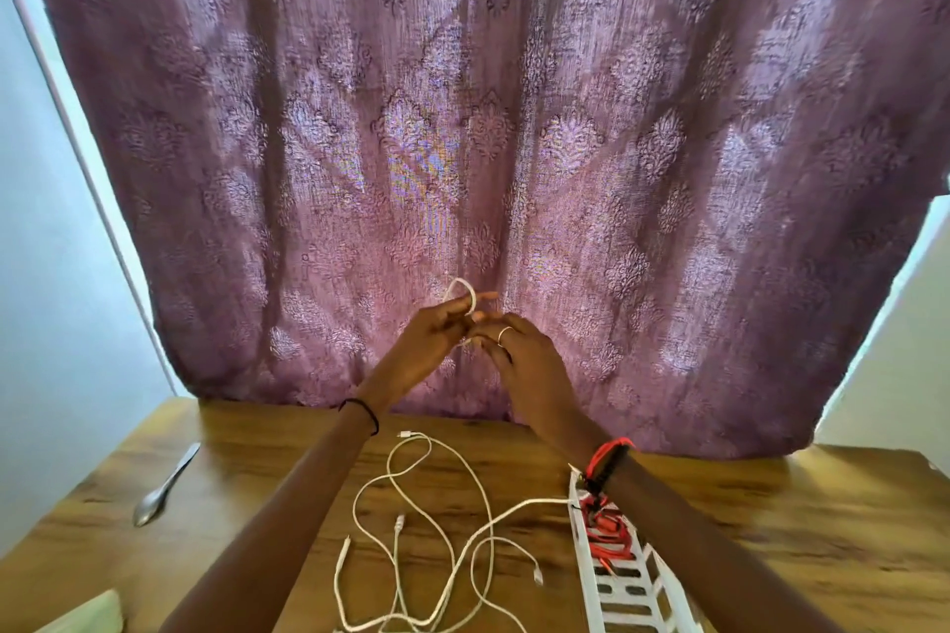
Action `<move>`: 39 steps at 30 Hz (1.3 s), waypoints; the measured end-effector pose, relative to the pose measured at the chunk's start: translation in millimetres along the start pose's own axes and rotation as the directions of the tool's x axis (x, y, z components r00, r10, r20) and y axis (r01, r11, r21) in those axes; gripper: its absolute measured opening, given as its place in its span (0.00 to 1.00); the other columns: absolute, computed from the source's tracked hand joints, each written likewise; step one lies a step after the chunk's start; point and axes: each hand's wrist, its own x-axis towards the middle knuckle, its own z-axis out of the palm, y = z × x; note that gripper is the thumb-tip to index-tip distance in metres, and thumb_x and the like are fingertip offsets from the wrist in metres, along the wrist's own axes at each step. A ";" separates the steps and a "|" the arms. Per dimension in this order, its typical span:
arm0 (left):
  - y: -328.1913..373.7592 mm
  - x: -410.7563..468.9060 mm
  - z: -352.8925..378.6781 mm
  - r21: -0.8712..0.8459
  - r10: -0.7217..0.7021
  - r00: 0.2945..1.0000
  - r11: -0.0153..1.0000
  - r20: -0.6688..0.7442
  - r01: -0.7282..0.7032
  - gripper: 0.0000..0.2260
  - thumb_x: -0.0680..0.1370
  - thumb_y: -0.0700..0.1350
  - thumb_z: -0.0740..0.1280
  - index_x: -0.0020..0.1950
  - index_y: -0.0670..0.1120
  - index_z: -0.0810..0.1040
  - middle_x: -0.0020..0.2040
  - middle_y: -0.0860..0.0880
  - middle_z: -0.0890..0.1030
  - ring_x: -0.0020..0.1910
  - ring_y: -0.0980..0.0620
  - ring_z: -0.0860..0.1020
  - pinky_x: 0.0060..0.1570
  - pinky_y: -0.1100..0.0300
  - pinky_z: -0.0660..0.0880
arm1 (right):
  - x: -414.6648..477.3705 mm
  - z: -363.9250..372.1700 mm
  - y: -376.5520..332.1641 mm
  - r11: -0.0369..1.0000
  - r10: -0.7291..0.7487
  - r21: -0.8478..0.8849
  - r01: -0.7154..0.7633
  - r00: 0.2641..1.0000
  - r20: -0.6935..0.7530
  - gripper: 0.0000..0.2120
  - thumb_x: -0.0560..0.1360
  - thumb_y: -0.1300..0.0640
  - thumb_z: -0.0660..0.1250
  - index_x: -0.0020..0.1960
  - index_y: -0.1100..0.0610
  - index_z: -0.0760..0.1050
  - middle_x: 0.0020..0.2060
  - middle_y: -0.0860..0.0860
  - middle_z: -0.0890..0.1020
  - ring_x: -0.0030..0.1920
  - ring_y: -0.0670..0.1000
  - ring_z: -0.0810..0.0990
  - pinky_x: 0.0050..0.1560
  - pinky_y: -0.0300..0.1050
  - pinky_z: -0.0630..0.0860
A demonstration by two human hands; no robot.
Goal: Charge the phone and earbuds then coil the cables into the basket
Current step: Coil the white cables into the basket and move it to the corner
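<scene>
White cable (473, 299), wound into a small upright loop, was held at the centre of the frame before the curtain (514, 118), pinched in the curled fingers of the left hand (437, 342). The right hand (532, 368) met the loop's lower end, though whether it gripped could not be determined. The basket (624, 596) lay at the lower right, below the grip and nearer the right hand, its long axis running towards the bottom edge, with a red cable (611, 537) inside and loose cables (529, 504) spread on the table (771, 529) just left of it.
</scene>
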 end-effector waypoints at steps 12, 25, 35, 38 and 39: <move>-17.0 -11.9 -3.4 -0.320 -0.166 0.968 0.921 0.190 0.221 0.13 0.80 0.36 0.55 0.53 0.42 0.79 0.37 0.48 0.81 0.36 0.53 0.78 0.44 0.62 0.74 | 9.0 -12.7 1.9 0.978 0.044 0.209 -0.009 0.986 -0.160 0.09 0.74 0.59 0.65 0.49 0.60 0.82 0.42 0.56 0.80 0.44 0.50 0.79 0.47 0.29 0.68; -14.8 -12.9 3.5 -0.668 -0.151 0.986 0.726 0.072 0.160 0.15 0.77 0.41 0.57 0.40 0.41 0.82 0.21 0.55 0.63 0.20 0.61 0.58 0.25 0.66 0.55 | 14.8 -10.6 3.2 0.826 0.319 0.513 -0.232 0.944 -0.087 0.07 0.76 0.58 0.65 0.51 0.54 0.81 0.26 0.39 0.78 0.24 0.39 0.71 0.31 0.33 0.67; -14.4 -8.3 3.3 -0.950 -0.061 0.998 0.313 -0.009 0.011 0.24 0.65 0.37 0.73 0.61 0.38 0.77 0.27 0.54 0.67 0.25 0.59 0.66 0.34 0.70 0.69 | -1.0 16.5 1.5 0.932 0.291 0.228 -0.283 0.957 -0.005 0.17 0.78 0.61 0.56 0.62 0.48 0.74 0.28 0.47 0.74 0.25 0.47 0.72 0.29 0.50 0.75; -17.1 0.5 -15.4 -0.930 -0.054 0.993 0.359 -0.109 -0.083 0.31 0.61 0.37 0.77 0.64 0.40 0.75 0.32 0.53 0.74 0.28 0.59 0.71 0.36 0.69 0.73 | -15.1 16.7 -9.4 0.957 0.284 -0.106 -0.272 0.951 0.123 0.13 0.79 0.58 0.55 0.59 0.54 0.74 0.40 0.58 0.82 0.41 0.61 0.81 0.42 0.57 0.78; -16.4 3.3 -20.2 -0.923 -0.058 0.990 0.371 -0.127 -0.097 0.31 0.61 0.39 0.78 0.63 0.41 0.76 0.35 0.53 0.77 0.30 0.59 0.73 0.37 0.69 0.74 | -19.6 15.1 -16.5 0.951 0.262 -0.211 -0.224 0.950 0.172 0.13 0.79 0.57 0.54 0.59 0.54 0.74 0.45 0.59 0.82 0.47 0.62 0.81 0.46 0.56 0.77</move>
